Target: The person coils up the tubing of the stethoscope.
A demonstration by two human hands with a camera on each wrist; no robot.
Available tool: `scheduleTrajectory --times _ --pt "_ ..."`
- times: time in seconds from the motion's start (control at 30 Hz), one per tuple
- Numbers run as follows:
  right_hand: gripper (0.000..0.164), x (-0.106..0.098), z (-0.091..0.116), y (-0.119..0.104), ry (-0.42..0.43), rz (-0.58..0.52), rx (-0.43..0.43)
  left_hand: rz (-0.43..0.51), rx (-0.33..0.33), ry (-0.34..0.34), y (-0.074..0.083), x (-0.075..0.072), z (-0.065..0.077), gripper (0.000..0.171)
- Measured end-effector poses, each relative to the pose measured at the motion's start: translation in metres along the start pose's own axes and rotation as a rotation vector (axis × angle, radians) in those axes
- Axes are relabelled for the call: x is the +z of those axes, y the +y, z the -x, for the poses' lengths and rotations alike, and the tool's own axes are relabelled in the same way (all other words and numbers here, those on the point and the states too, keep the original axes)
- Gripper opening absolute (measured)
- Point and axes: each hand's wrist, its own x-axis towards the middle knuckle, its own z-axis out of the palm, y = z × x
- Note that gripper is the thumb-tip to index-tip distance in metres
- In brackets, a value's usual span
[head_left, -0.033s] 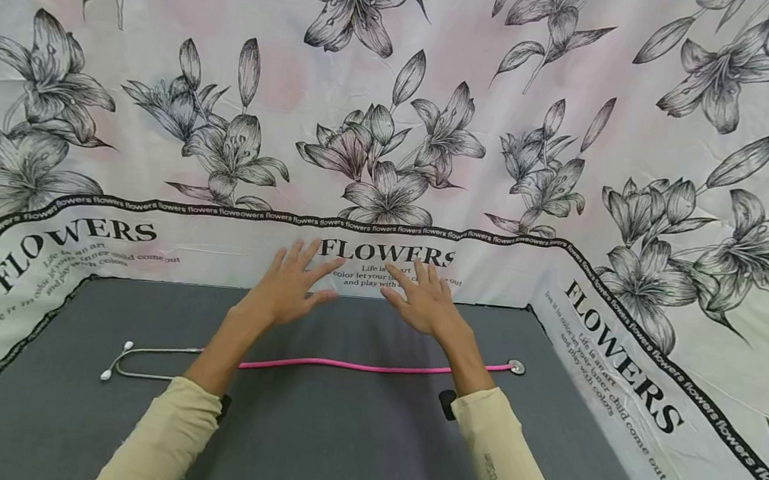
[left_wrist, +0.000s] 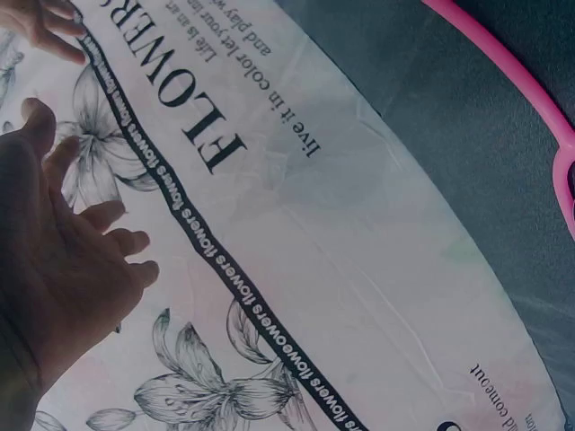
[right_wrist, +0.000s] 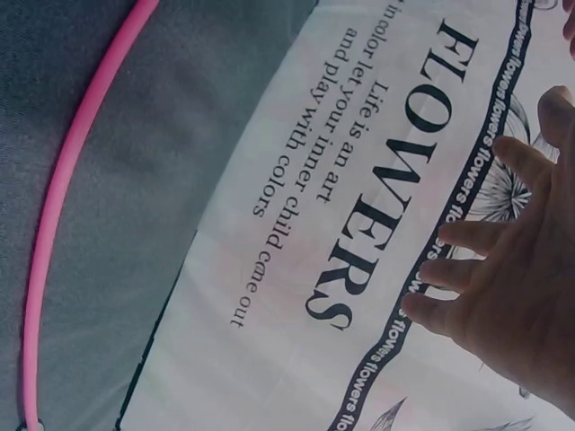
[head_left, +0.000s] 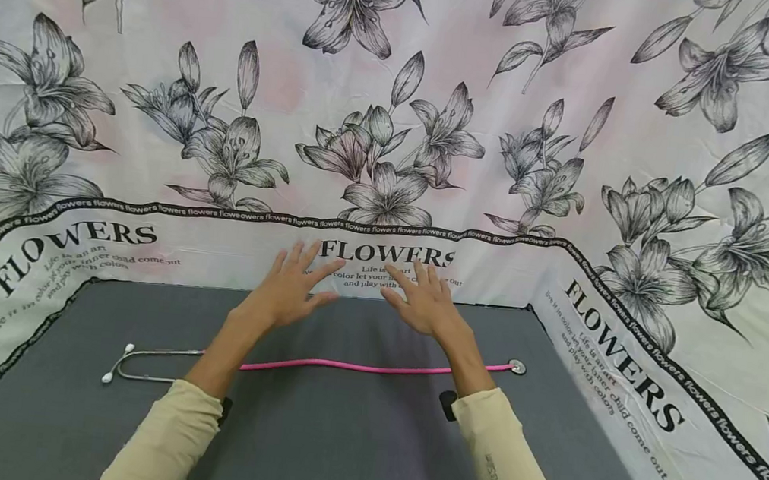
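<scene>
Head view: the pink stethoscope point(head_left: 346, 365) lies across the worktop point(head_left: 339, 449), earpieces point(head_left: 108, 377) towards its left edge, chestpiece point(head_left: 517, 367) near its right; left hand point(head_left: 284, 292) and right hand point(head_left: 426, 308), fingers spread, overlap its back edge, each grip released. Left wrist: the tube point(left_wrist: 517, 63) forks. Right wrist: the tube curves.

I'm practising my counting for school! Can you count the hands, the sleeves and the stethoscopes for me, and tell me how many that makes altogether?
Hands: 2, the left hand and the right hand
Sleeves: 2, the left sleeve and the right sleeve
Stethoscopes: 1, the pink stethoscope on the grey table
Total: 5
</scene>
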Motion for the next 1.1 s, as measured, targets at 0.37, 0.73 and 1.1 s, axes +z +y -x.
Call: scheduleTrajectory --times 0.37,0.73,1.1 --pt "0.062 -0.003 -0.005 -0.002 0.004 -0.007 0.003 0.010 -0.017 0.010 -0.004 0.004 0.005 0.064" --pt "0.060 -0.005 -0.016 -0.009 0.005 0.003 -0.041 0.016 -0.009 -0.021 -0.013 0.006 0.006 0.063" --pt "0.052 0.012 -0.021 -0.025 0.002 0.003 -0.229 0.003 -0.022 -0.160 -0.051 0.006 0.033 0.063"
